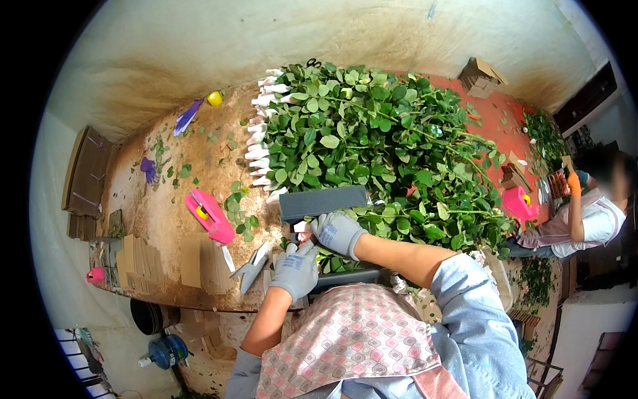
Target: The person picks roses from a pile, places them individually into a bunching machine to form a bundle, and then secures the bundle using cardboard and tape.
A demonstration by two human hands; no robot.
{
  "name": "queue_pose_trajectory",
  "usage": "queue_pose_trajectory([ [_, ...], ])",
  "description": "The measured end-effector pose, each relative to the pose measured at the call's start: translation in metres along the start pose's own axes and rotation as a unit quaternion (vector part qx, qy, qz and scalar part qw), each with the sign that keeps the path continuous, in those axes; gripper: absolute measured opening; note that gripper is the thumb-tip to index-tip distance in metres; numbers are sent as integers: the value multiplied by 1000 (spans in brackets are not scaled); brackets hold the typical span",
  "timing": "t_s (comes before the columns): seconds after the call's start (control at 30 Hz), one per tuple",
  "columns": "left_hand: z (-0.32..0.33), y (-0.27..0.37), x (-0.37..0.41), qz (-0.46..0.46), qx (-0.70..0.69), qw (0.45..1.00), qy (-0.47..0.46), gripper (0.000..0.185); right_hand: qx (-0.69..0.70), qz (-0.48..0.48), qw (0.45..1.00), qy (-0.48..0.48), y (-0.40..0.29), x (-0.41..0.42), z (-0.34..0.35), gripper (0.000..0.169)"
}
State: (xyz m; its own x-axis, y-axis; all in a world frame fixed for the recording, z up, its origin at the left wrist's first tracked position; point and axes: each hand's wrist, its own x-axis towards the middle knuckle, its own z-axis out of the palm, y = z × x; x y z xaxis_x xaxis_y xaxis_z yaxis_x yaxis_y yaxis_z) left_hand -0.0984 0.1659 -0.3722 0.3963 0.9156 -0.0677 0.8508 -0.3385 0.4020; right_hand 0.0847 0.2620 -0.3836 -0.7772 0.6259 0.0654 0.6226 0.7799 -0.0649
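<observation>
My left hand (297, 269), in a grey coated work glove, reaches in at the near table edge. Its fingertips meet pink rose heads between my hands. My right hand (339, 234), gloved alike, bends over the leafy stems just beside a pale pink rose head (302, 227). Fingers and petals overlap, so the exact grip of either hand is hidden. Beyond my hands stands a dark grey ribbed panel (324, 202), and a similar dark edge (349, 278) lies nearer my apron. Grey cutting shears (249, 272) rest left of my left hand.
Behind the panel, stacked rose stems (369, 134) have white-wrapped heads (259, 153) facing left. A pink tape dispenser (212, 214), cardboard sheets (204, 262) and purple gloves (187, 118) lie leftward. At right, a co-worker (583, 214) stands near another pink dispenser (520, 203).
</observation>
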Motion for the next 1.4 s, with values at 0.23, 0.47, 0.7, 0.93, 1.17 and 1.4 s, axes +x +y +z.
queue_pose_trajectory([
  [0.23, -14, -22, 12, 2, -160, 983, 93, 28, -43, -18, 998, -34, 4, -1, 1, 27],
  [0.47, -9, -56, 34, -247, -335, 907, 58, 37, -14, -41, 999, -21, 9, 2, 0, 19],
  [0.7, 24, -59, 44, -266, -473, 829, 135, 33, -30, -21, 996, -82, 5, 5, -15, 22],
  [0.93, 55, -73, 44, -269, -483, 812, 186, 25, -46, -23, 995, -88, 8, 5, -11, 17],
  [1.17, 49, -73, 27, -269, -458, 809, 252, 18, -88, -17, 992, -93, 7, 5, -12, 13],
  [1.4, 46, -74, 23, -284, -415, 814, 291, 17, -105, -19, 990, -93, 7, 4, -10, 13],
])
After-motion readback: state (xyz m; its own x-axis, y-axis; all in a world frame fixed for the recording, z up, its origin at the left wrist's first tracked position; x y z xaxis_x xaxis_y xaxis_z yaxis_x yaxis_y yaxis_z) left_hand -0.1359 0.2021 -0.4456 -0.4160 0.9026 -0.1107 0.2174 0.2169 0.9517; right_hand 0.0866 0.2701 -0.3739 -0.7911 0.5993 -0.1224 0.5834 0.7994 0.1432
